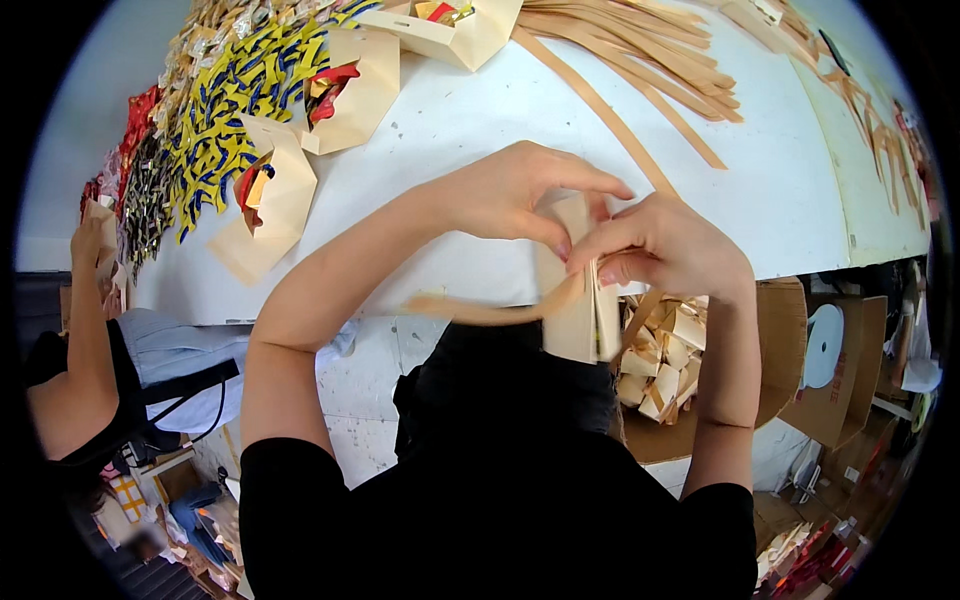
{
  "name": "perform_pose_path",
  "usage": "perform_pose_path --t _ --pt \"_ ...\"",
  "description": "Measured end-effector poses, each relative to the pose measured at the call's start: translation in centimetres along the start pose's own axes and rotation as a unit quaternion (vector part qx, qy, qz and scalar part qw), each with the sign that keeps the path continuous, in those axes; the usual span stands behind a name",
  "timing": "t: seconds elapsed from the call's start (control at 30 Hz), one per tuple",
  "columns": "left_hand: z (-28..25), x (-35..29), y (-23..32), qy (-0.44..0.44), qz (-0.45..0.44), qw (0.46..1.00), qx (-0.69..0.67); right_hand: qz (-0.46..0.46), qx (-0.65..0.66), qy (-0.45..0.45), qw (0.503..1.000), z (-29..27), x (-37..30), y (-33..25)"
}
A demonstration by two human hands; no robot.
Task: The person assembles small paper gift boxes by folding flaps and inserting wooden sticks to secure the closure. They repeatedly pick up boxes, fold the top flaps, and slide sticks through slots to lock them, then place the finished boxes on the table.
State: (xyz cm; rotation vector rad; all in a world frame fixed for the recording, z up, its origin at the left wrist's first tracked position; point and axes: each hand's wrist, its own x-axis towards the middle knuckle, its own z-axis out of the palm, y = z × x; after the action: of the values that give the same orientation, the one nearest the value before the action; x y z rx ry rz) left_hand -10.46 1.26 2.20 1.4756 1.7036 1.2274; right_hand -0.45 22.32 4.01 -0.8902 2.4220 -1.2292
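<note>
- Cream box [568, 325] sits between the person's two hands, over the near edge of the white worktop [450, 115] and above the dark-clad lap [520, 375].
- Left hand [552, 205] arches over the top of the box, holding it with the thumb at one side and the fingers reaching across.
- Right hand [620, 245] is narrow, finger and thumb pinched on a tan ribbon [480, 312] against the box; blur makes it hard to say whether the ribbon lies flat or twisted there.
- Slack is one risk: the ribbon's loose length swings out to the left, so a weak pinch could let it slide off the box.
- Crushing is another: the box looks like thin card, and squeezing hard while pulling the ribbon could dent its walls or spread the gap along its right side.
- Dropping matters too, since the lower part of the box hangs past the worktop edge; if the left hand loosens, it could fall to the lap or into the carton [785, 345] of small boxes [660, 370] just beside it.
- Snagging seems possible: one strip from the ribbon pile [640, 50] runs down to the right hand, and a sleeve or finger could drag it along.
</note>
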Motion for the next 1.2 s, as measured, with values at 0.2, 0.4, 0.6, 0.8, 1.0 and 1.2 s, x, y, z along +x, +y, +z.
perform_pose_path --t 0.2,0.4,0.6,0.8,1.0,1.2 --pt "1.1 -3.9 0.1 0.121 0.031 0.951 0.284 -0.015 -0.245 0.234 0.941 0.1 -3.4 -3.8" --pt "2.5 -3.5 0.1 0.135 0.009 0.982 0.129 0.027 -0.32 0.246 0.914 6.1 -2.8 -3.0" --pt "2.3 -2.8 0.6 0.041 -0.136 0.964 -0.227 -0.043 -0.384 0.331 0.861 8.2 -1.6 -1.0" --pt "2.7 -2.7 0.7 0.032 -0.109 0.971 -0.212 -0.083 -0.44 0.415 0.792 8.8 -0.7 0.6" --pt "2.5 -3.3 2.5 0.052 -0.157 0.969 -0.186 -0.13 -0.495 0.391 0.765 8.2 -2.3 -0.8" --pt "3.0 -3.6 3.7 0.088 -0.098 0.991 -0.019 -0.045 0.103 0.329 0.938 5.0 -2.7 -3.7"
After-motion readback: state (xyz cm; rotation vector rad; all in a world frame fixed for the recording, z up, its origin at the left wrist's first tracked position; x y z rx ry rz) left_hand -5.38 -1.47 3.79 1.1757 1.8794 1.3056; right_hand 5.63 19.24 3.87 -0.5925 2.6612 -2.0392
